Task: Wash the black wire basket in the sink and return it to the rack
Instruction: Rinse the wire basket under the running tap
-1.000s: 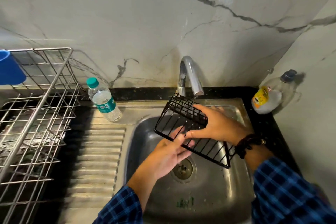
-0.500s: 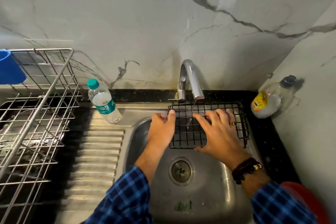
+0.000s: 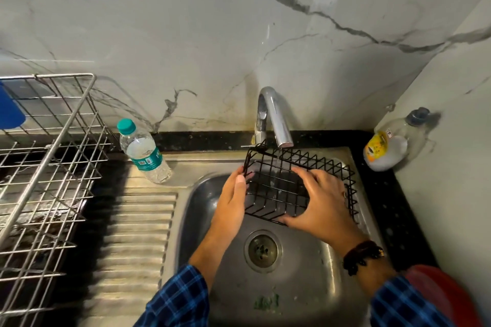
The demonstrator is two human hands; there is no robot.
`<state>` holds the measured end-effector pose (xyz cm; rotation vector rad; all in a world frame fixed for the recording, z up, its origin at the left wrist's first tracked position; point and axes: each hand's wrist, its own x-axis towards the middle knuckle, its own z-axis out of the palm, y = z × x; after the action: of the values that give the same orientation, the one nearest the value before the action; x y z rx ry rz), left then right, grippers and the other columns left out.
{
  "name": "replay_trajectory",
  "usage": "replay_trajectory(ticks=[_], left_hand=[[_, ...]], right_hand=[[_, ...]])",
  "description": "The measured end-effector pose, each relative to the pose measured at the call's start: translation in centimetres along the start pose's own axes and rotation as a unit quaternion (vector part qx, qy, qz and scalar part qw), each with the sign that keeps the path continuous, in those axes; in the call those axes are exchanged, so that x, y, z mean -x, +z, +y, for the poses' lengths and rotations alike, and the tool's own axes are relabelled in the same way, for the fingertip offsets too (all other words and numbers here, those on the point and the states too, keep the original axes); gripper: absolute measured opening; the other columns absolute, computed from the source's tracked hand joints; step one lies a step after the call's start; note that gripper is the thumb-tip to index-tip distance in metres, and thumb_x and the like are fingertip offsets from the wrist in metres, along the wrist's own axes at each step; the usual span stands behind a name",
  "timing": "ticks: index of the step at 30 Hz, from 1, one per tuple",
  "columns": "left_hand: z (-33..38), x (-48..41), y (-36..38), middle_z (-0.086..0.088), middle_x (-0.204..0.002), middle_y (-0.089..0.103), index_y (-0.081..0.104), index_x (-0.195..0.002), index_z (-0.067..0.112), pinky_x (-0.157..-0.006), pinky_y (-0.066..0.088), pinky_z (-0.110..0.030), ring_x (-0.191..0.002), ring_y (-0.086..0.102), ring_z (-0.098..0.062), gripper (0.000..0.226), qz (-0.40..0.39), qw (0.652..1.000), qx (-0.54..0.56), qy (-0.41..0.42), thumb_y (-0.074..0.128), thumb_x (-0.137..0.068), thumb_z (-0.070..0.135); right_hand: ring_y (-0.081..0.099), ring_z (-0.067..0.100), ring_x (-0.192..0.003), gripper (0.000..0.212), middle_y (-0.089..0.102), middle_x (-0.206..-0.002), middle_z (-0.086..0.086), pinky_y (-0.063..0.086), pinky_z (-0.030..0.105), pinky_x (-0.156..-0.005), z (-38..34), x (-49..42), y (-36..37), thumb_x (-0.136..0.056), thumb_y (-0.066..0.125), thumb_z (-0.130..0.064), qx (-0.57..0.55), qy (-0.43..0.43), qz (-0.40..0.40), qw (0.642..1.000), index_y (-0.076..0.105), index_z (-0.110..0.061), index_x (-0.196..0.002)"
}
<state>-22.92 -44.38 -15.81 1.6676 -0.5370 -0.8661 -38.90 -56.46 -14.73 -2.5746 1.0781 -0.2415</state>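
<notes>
Black wire basket (image 3: 313, 167) is held over the steel sink (image 3: 305, 289), just under the spout of the chrome tap (image 3: 275, 117), and a thin stream of water falls through its grid. It is tilted, with the open side turned toward the person. The left hand (image 3: 230, 207) holds the left edge of the basket, fingers straight and close together along the wire, thumb at the corner. The right hand (image 3: 322, 203) lies spread across the front of the basket, fingers apart and curved over the wires, thumb under the lower rim; a ring is on one finger and a dark bead bracelet (image 3: 362, 256) on the wrist. Both sleeves are blue check cloth.

The sink bowl is dull brushed metal with a round drain (image 3: 261, 249) below the hands and a ribbed drainboard (image 3: 138, 236) at the left. A silver wire rack (image 3: 50, 167) stands further left. A plastic water bottle (image 3: 143, 151) with a green cap stands near the rack. A clear soap bottle (image 3: 388, 143) leans in the right corner. The wall is pale marble with dark veins.
</notes>
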Motion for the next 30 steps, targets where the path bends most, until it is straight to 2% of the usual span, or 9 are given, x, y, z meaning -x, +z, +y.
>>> replay_trajectory(ticks=[4,7,11,13,16,18,22,26,30], left_hand=[[0.0,0.2,-0.3,-0.001,-0.129,0.068,0.049,-0.143,0.024,-0.089,0.056,-0.024,-0.108,0.068,-0.009,0.037,0.033,0.994,0.072,0.082,0.036,-0.109,0.019],[2.1,0.7,0.2,0.012,-0.141,0.059,0.052,-0.139,0.024,-0.083,0.058,-0.026,-0.093,0.07,-0.01,0.034,0.069,0.979,0.134,0.134,0.038,-0.108,0.018],[4.1,0.5,1.1,0.0,-0.144,0.054,0.042,-0.148,0.019,-0.081,0.058,-0.027,-0.099,0.073,-0.022,0.051,0.077,0.958,0.264,0.087,0.044,-0.1,0.035],[4.4,0.6,1.3,-0.003,-0.129,0.066,0.042,-0.147,0.015,-0.08,0.056,-0.028,-0.099,0.073,-0.021,0.048,0.071,0.956,0.279,0.057,0.044,-0.102,0.032],[4.9,0.5,1.2,-0.005,-0.094,0.078,0.062,-0.119,0.018,-0.077,0.057,-0.025,-0.088,0.072,-0.015,0.025,0.032,0.973,0.23,0.001,0.039,-0.109,0.015],[5.2,0.2,0.8,-0.005,-0.094,0.079,0.07,-0.107,0.02,-0.076,0.059,-0.024,-0.092,0.074,-0.016,0.027,-0.004,0.981,0.189,-0.038,0.043,-0.108,0.019],[5.7,-0.5,0.1,-0.006,-0.105,0.078,0.068,-0.117,0.014,-0.084,0.06,-0.028,-0.1,0.075,-0.019,0.018,-0.064,0.978,0.175,-0.097,0.059,-0.101,0.017],[5.6,-1.0,1.4,-0.005,-0.092,0.08,0.063,-0.114,0.013,-0.068,0.058,-0.022,-0.08,0.075,-0.01,0.023,0.015,0.982,0.177,-0.063,0.069,-0.093,0.004],[5.8,-1.5,1.6,-0.009,-0.086,0.077,0.059,-0.105,0.017,-0.066,0.059,-0.028,-0.069,0.069,-0.012,0.033,0.091,0.989,0.111,-0.017,0.082,-0.082,0.011]], right_hand=[[0.039,0.015,-0.126,0.11,0.043,-0.132,-0.005,0.035,0.036,-0.11,0.6,-1.3,-2.4,-0.05,0.081,-0.071,-0.107,0.008,-0.032,0.994,0.039,-0.039,-0.147],[0.049,0.006,-0.125,0.106,0.05,-0.133,-0.01,0.043,0.031,-0.106,0.5,-1.9,-3.6,-0.051,0.087,-0.064,-0.241,0.033,-0.057,0.968,0.044,-0.039,-0.146],[0.061,0.002,-0.118,0.087,0.064,-0.128,-0.015,0.049,0.033,-0.105,0.7,-0.9,-1.5,-0.052,0.092,-0.058,-0.37,0.09,-0.06,0.923,0.053,-0.047,-0.129],[0.065,0.008,-0.115,0.088,0.068,-0.124,-0.009,0.051,0.041,-0.104,0.9,0.3,0.5,-0.05,0.091,-0.062,-0.432,0.145,-0.058,0.888,0.055,-0.048,-0.129],[0.063,0.009,-0.118,0.091,0.068,-0.125,-0.011,0.049,0.046,-0.106,0.9,2.2,2.8,-0.051,0.086,-0.067,-0.501,0.187,-0.082,0.841,0.053,-0.047,-0.133],[0.059,0.008,-0.123,0.084,0.064,-0.131,-0.012,0.046,0.047,-0.108,0.9,2.9,3.6,-0.059,0.085,-0.063,-0.523,0.191,-0.084,0.826,0.052,-0.048,-0.135],[0.055,0.008,-0.128,0.074,0.06,-0.138,-0.011,0.043,0.049,-0.112,1.7,3.4,4.0,-0.073,0.081,-0.052,-0.536,0.19,-0.08,0.819,0.051,-0.041,-0.14],[0.056,0.004,-0.126,0.057,0.062,-0.133,-0.017,0.043,0.044,-0.111,1.6,2.7,3.7,-0.084,0.077,-0.04,-0.523,0.184,-0.073,0.829,0.053,-0.046,-0.136],[0.055,0.001,-0.125,0.055,0.062,-0.132,-0.023,0.043,0.041,-0.11,1.5,2.5,3.3,-0.084,0.076,-0.041,-0.529,0.186,-0.064,0.825,0.054,-0.048,-0.134]])
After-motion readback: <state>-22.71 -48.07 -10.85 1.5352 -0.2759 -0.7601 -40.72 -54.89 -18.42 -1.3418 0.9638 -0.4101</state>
